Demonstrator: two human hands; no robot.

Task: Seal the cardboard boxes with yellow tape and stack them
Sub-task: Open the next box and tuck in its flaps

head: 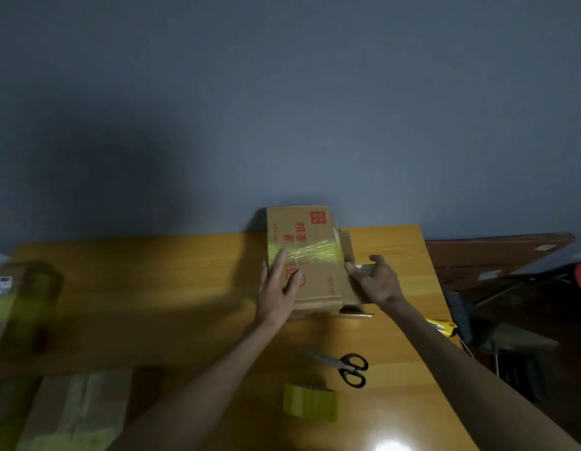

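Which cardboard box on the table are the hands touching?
The box with red print, by the wall: left hand on top, right hand at its side. The other boxes lie untouched.

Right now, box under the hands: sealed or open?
Partly sealed: yellow tape crosses the box, but a flap at its right end stands ajar.

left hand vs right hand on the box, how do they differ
The left hand lies flat on the box top, fingers straight over the tape; the right hand is at the box's right side. The left hand holds nothing; the right hand's fingers curl, seemingly pinching the tape's end. Both touch the box.
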